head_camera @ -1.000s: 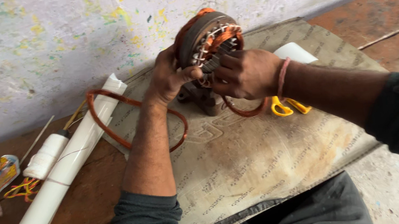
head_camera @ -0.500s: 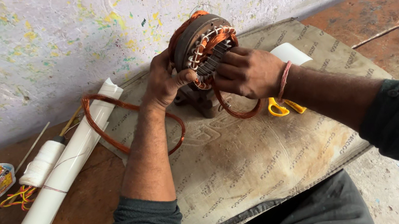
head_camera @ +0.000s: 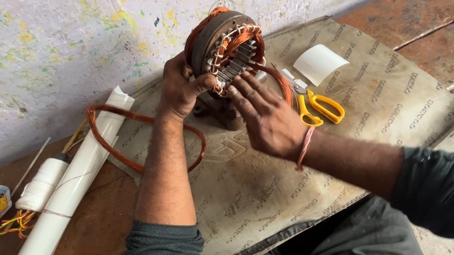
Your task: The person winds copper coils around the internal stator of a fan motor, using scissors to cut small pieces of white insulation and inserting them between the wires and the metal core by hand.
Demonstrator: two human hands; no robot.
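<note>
Evidently to steady it, the left hand (head_camera: 181, 89) clamps the stator's (head_camera: 225, 49) rim, tilting it up; the right hand (head_camera: 267, 119), fingers spread flat, reaches its windings; scissors (head_camera: 318, 107) lie beside.

The right hand (head_camera: 269, 116) hides the motor stator's (head_camera: 225, 49) base.

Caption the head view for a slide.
Left hand grips a copper-wound stator; right hand flat beside yellow scissors.

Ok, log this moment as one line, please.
left hand: gripping motor stator rim | right hand: open, fingertips at copper windings | stator: on edge on mat | scissors: on mat beside right hand
</note>
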